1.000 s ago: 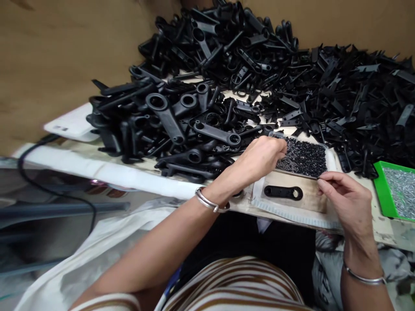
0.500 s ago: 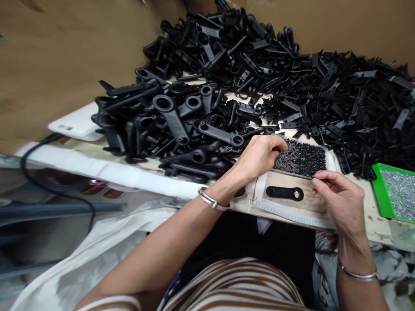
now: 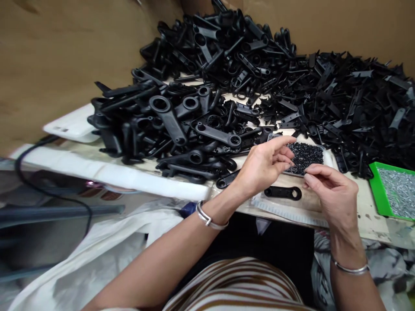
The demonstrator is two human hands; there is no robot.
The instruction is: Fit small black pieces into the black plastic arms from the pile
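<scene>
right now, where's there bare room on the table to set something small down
Best: bare tabletop between the right hand and the green tray. The white front edge, before the heaped black parts, is bare but narrow. Crowded: that heap, and around the small black pieces.

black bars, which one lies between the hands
The bar, big hole toward the right hand; the rest lie heaped behind, except one beside the left hand.

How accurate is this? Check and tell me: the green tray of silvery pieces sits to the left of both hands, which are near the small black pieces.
Wrong side: in the head view, the green tray of silvery pieces sits to the right of the left hand and right hand, which are near the small black pieces.
</scene>
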